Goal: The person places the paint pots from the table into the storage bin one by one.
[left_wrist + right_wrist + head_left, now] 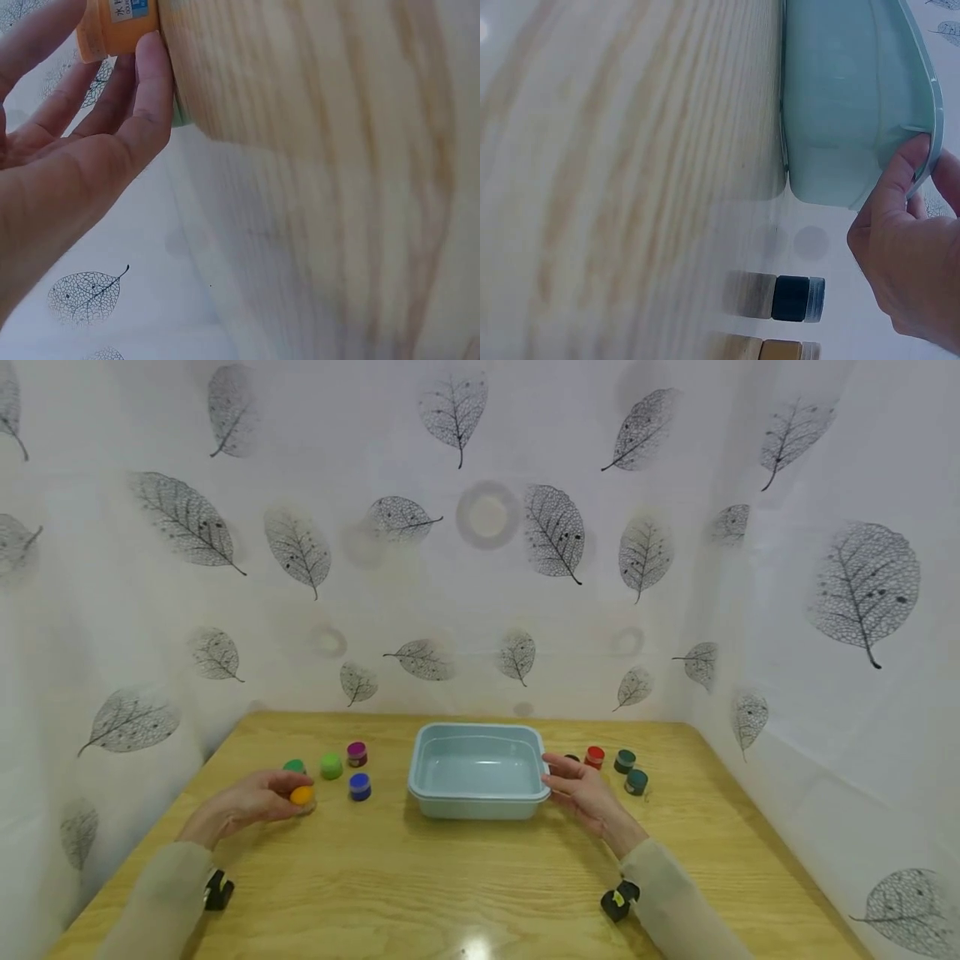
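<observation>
My left hand (262, 797) is at the left part of the table, its thumb and fingers around a small orange paint jar (302, 795). In the left wrist view the orange jar shows a printed label, and its base is close to the wood; whether it touches is unclear. A light blue plastic basin (480, 797) stands upright mid-table. My right hand (588, 797) is at its right side. The right wrist view shows the thumb under the basin's rim (937, 112) and other fingers on the far side of it, pinching the edge.
Left of the basin stand a green jar (295, 766), a light green jar (331, 766), a purple jar (357, 754) and a blue jar (360, 787). On the right are a red jar (595, 757) and dark green jars (636, 782), others partly behind my hand. A leaf-patterned curtain (480, 593) surrounds the table.
</observation>
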### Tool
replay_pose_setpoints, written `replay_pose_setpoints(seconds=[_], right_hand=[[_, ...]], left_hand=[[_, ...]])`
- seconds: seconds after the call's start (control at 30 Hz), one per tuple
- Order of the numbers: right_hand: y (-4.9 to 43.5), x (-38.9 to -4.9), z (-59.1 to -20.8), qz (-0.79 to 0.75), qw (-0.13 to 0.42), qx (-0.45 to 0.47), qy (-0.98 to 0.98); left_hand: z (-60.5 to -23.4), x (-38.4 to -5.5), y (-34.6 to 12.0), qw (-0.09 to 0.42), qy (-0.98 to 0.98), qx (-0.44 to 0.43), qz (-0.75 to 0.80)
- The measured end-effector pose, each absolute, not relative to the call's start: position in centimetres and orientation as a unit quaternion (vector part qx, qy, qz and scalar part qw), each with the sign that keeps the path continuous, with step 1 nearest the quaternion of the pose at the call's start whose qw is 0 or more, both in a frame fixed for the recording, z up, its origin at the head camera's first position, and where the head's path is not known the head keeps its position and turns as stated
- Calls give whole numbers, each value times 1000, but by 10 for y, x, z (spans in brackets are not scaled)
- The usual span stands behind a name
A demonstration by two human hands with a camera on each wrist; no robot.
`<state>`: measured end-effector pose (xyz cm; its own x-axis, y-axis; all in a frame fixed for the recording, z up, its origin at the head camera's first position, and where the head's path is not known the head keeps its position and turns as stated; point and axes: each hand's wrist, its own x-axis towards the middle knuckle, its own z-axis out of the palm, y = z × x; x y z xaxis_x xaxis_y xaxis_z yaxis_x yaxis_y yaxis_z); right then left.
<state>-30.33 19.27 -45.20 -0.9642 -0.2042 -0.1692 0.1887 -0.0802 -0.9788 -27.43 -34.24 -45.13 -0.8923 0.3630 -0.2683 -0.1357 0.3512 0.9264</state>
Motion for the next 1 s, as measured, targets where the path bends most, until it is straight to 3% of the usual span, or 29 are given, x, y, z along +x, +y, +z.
replay_pose_setpoints(seconds=[1.0], right_hand=[[193,-305,-455,-728,124,1,674]], left_hand=[[-451,-282,-338,229,804,80,542]])
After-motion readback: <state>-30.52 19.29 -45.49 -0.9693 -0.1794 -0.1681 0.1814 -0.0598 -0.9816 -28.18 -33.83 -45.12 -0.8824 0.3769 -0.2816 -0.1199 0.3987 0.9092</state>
